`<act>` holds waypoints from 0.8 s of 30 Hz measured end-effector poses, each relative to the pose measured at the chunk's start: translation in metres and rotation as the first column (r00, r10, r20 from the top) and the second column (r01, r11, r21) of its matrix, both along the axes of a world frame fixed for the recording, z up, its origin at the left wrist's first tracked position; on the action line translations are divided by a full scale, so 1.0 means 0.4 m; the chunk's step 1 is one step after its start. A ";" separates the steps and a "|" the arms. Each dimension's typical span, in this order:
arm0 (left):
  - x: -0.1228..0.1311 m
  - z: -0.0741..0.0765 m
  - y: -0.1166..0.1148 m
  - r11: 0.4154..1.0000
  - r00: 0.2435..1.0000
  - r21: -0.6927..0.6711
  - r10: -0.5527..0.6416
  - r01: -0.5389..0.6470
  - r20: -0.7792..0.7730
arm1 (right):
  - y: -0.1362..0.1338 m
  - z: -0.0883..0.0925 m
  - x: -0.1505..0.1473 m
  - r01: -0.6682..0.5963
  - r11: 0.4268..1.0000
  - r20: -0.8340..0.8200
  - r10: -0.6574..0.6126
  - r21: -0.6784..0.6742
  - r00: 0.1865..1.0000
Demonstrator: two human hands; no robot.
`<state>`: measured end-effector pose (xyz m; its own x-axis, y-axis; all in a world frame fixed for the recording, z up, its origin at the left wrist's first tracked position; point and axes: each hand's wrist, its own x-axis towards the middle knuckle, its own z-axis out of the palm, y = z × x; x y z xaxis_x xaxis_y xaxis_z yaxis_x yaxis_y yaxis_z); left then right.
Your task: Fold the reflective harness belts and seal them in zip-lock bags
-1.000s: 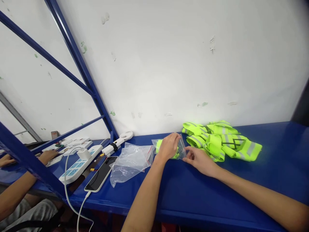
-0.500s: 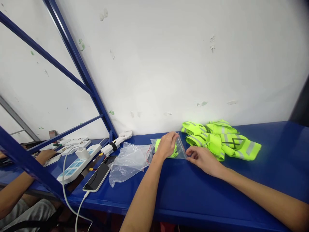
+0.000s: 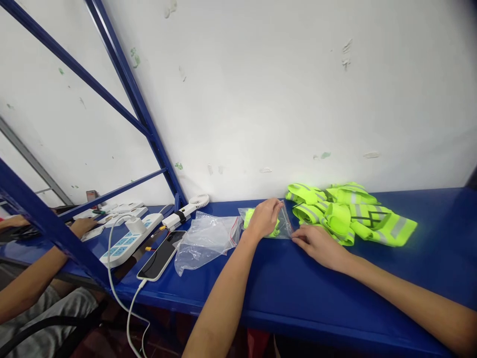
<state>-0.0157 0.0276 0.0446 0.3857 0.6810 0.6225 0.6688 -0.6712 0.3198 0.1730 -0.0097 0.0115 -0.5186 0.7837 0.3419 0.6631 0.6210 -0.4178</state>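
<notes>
A clear zip bag (image 3: 286,227) lies on the blue table with a bundle of neon yellow-green fabric (image 3: 249,217) inside it. My left hand (image 3: 265,219) reaches over the bag, its fingers closed on the upper corner of the bag's right end. At the lower corner of that end, my right hand (image 3: 321,244) pinches the plastic between thumb and fingers. Part of the fabric is hidden behind my left hand. Just beyond my right hand is a loose heap of neon reflective bands (image 3: 345,214) with silvery stripes.
Left of the bag lie empty clear plastic bags (image 3: 206,238), a charging phone (image 3: 162,256), a white handheld fan (image 3: 186,211) and a power strip (image 3: 130,241). A blue metal frame (image 3: 149,119) stands at the left. Behind it a co-worker's arm (image 3: 40,276) rests on the table.
My right fingers have closed on the bag's lower corner. My left hand stays at the upper corner. The whole view has shifted slightly.
</notes>
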 end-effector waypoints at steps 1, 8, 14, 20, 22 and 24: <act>0.000 0.000 0.001 1.000 1.000 0.002 -0.001 0.001 0.007 | 0.000 0.003 -0.001 0.021 1.000 -0.017 -0.021 -0.015 1.000; 0.001 0.000 0.005 1.000 1.000 -0.021 -0.004 0.004 0.004 | 0.003 0.010 0.000 0.059 0.993 -0.050 -0.065 -0.105 0.997; -0.012 0.006 0.011 0.999 0.994 -0.015 0.052 -0.051 0.092 | -0.009 0.028 0.005 0.060 0.990 -0.171 -0.081 -0.126 0.982; -0.028 0.014 0.018 0.991 0.971 -0.033 0.135 -0.131 0.196 | -0.011 0.042 0.003 0.082 0.994 -0.221 -0.097 -0.075 0.970; -0.029 0.015 0.016 0.990 0.966 -0.034 0.141 -0.137 0.219 | -0.012 0.039 0.001 0.078 0.992 -0.259 -0.102 -0.098 0.961; -0.027 0.014 0.012 0.990 0.964 -0.033 0.142 -0.138 0.225 | -0.012 0.031 -0.005 0.054 0.983 -0.356 -0.116 -0.177 0.927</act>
<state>-0.0266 0.0324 0.0504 0.1359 0.7290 0.6709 0.6645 -0.5693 0.4841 0.1712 -0.0146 0.0240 -0.3114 0.8797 0.3593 0.4938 0.4728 -0.7298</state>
